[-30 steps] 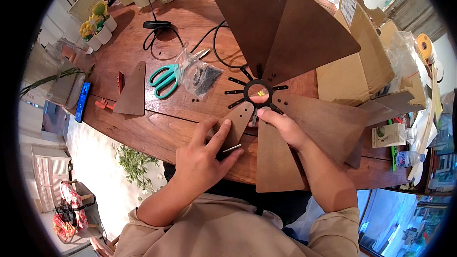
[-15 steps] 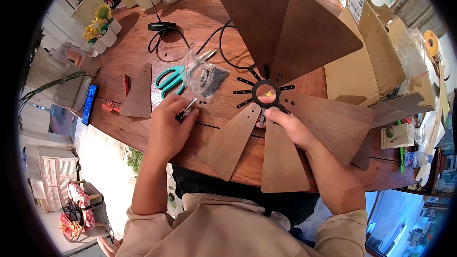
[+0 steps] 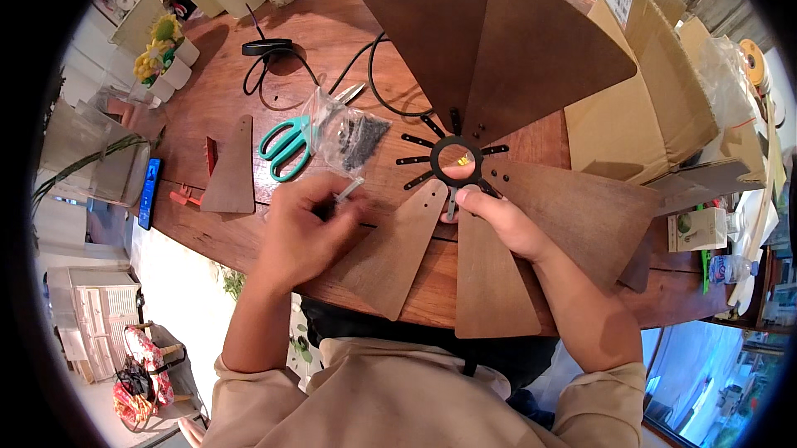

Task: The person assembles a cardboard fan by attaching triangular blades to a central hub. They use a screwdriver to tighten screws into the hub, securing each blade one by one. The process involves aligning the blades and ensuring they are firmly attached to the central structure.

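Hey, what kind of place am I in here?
Probably a home room used as a makeshift workspace: a round wooden table holds fan-shaped wooden blades, scissors and a bag of screws, with open cardboard boxes and potted plants around it.

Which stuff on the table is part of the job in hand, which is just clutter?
In use: black ring hub, wooden blades, bag of screws, small metal tool in left hand, right hand steadying the hub.

Lying about: teal scissors, black cable, cardboard boxes, phone, flower pots.
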`<state>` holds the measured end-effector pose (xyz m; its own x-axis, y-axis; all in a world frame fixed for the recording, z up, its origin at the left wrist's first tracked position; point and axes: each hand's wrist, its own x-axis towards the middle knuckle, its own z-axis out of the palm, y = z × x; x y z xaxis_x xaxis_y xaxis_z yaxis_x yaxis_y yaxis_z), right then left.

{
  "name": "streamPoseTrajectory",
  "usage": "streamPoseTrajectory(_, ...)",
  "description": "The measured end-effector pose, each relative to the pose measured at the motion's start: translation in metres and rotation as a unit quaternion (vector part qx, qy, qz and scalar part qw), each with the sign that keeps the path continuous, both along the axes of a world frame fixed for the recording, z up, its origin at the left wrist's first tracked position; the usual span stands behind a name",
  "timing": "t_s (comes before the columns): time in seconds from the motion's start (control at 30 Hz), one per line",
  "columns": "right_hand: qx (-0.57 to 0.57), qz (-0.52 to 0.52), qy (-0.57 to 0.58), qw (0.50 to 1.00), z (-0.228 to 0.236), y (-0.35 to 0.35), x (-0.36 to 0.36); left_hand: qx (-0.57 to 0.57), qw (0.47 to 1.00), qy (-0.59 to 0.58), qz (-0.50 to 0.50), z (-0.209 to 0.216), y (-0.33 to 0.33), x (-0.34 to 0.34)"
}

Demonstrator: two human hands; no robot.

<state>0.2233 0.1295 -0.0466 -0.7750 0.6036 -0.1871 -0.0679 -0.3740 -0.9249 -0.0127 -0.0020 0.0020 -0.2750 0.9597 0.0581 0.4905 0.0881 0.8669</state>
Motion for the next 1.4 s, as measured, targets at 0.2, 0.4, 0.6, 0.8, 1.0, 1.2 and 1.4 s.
streamPoseTrajectory(0.2,0.019,-0.01,-0.001,1.0,-0.001,-0.001,0.001,0.015,0.994,0.029,-0.102,0.003,0.018,0.033)
streamPoseTrajectory(0.4,0.023,-0.008,0.004,1.0,-0.006,0.0,0.0,0.109,0.982,0.08,-0.13,0.0,0.032,0.043)
streamPoseTrajectory(0.6,0.121,-0.039,-0.051,0.991,-0.013,0.001,0.0,0.077,0.991,0.051,-0.102,-0.004,0.03,0.047)
streamPoseTrajectory(0.8,0.193,-0.055,-0.076,0.977,-0.022,0.004,-0.003,0.039,0.996,0.019,-0.074,-0.002,0.029,0.049)
streamPoseTrajectory(1.0,0.182,-0.002,-0.094,0.979,-0.019,0.005,-0.001,0.04,0.995,0.053,-0.078,-0.003,0.028,0.05)
streamPoseTrajectory(1.2,0.172,-0.013,-0.054,0.984,-0.017,0.004,-0.002,0.093,0.976,0.147,-0.131,0.003,0.031,0.05)
streamPoseTrajectory(1.4,0.199,-0.013,-0.068,0.978,-0.02,0.006,-0.002,0.098,0.967,0.176,-0.155,0.004,0.033,0.048)
